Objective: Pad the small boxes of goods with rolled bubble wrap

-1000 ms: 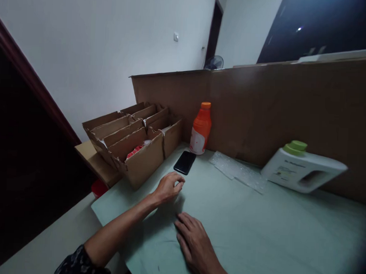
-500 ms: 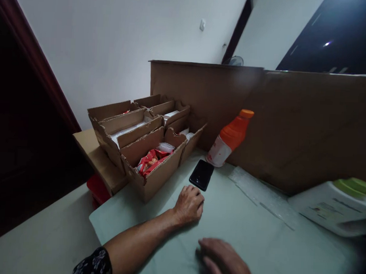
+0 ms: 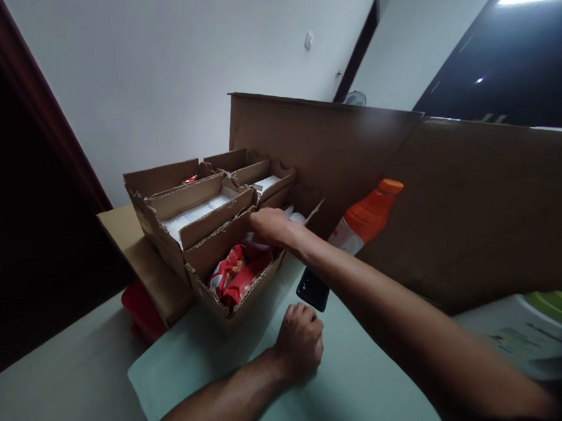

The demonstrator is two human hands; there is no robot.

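My right hand reaches across into the front compartment of a cardboard organiser box. Its fingers are closed and point down over a clear plastic piece, of which only a whitish edge shows. Whether they grip it is hidden. Right below the hand lies a crumpled red packet in the same compartment. My left hand rests on the pale green tabletop, curled into a loose fist with nothing visible in it. Just beyond its knuckles lies a black phone, partly covered by my right forearm.
An orange-capped bottle leans against a tall cardboard panel. At the right stands a white jug with a green cap. Other box compartments hold bubble-wrapped items and a white box. A red object sits below the organiser's left side.
My right hand has moved from the near table edge, forward and left, into the box's front compartment over the clear plastic piece. My left hand stays on the table; the view has shifted slightly.
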